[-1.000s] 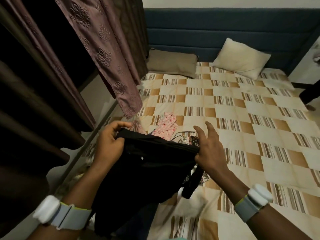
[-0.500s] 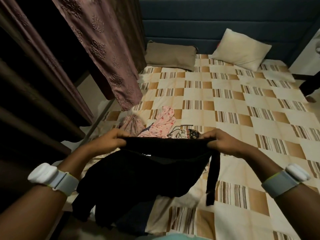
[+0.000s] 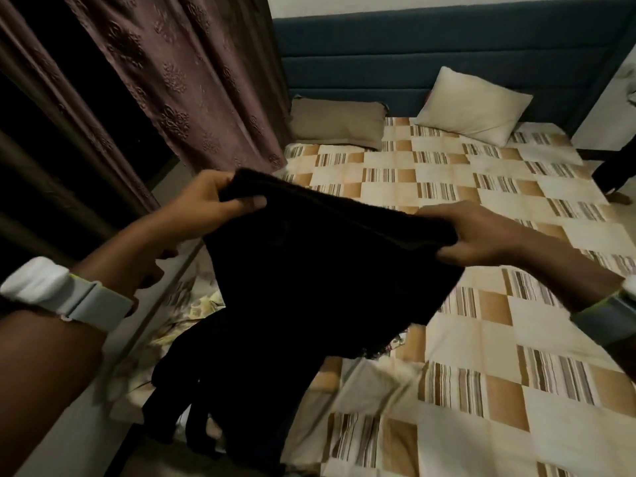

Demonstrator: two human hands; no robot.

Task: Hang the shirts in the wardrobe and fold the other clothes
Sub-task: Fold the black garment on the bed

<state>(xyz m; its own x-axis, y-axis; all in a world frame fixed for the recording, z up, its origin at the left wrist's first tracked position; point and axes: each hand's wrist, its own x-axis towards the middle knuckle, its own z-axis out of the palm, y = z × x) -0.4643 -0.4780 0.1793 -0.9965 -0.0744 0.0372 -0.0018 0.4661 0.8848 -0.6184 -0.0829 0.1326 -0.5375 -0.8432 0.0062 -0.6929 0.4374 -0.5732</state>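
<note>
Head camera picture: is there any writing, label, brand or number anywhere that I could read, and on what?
None can be read.
black garment, held by the left hand and right hand: no label or print shows.
wristbands: plain, no lettering visible.
checked bedsheet and curtain: patterns only, no words.

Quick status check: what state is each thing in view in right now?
Left hand: grips the black garment's top edge.
Right hand: grips the same edge.
Black garment: held up, unfolded, hanging over the bed.
Pillows: lying at the headboard.
Curtain: hanging, bunched.

Two hands (image 3: 206, 201) (image 3: 481, 232), one black garment (image 3: 323, 280), two pillows (image 3: 339, 123) (image 3: 475, 105).
</note>
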